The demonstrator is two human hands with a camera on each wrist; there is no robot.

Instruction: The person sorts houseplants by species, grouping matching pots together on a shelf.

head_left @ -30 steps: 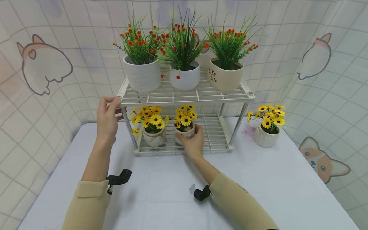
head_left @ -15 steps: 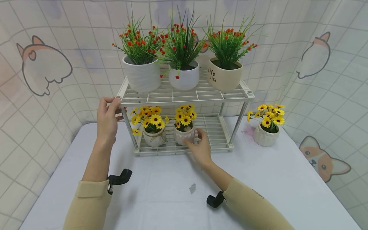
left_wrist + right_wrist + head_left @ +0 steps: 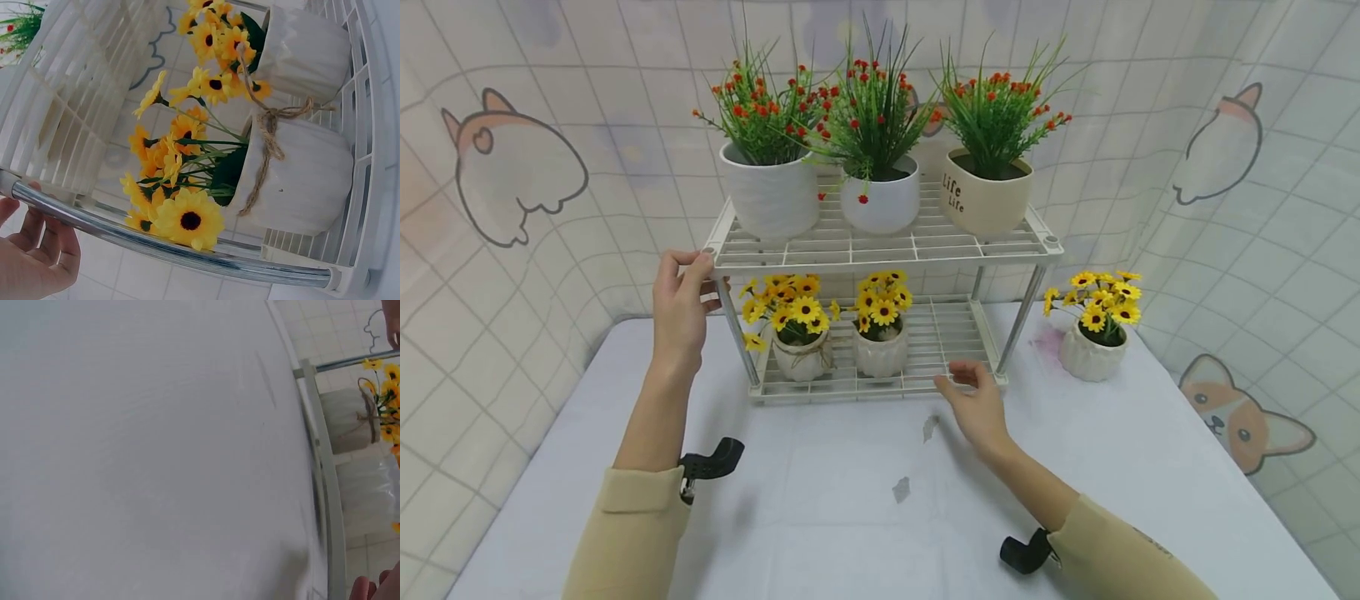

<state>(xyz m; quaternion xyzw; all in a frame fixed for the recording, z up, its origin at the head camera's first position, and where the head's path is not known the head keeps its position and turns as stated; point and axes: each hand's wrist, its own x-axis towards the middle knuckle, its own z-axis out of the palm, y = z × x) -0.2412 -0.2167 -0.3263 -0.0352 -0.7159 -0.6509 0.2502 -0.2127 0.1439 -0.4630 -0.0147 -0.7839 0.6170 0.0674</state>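
My left hand (image 3: 681,312) grips the front left corner of the two-tier white shelf rack (image 3: 880,268), its fingers curled behind the metal post (image 3: 175,250) in the left wrist view. My right hand (image 3: 977,408) hovers with relaxed, parted fingers and nothing in them, at the lower tier's front right edge. On that tier stand two potted yellow sunflowers: a twine-tied pot (image 3: 801,360) at left and a plain whitish pot (image 3: 881,354) at the middle. A third sunflower pot (image 3: 1092,354) sits on the table, right of the rack.
Three larger pots with red flowers and grass line the upper tier: a white ribbed pot (image 3: 771,200), a smaller white pot (image 3: 881,200) and a cream "Life" pot (image 3: 987,198). A white cloth covers the table (image 3: 835,500); a tile-patterned curtain (image 3: 625,167) hangs behind.
My right hand has let go of the middle sunflower pot and drawn away to the right and toward me. The pot stays on the lower tier. My left hand keeps its place.
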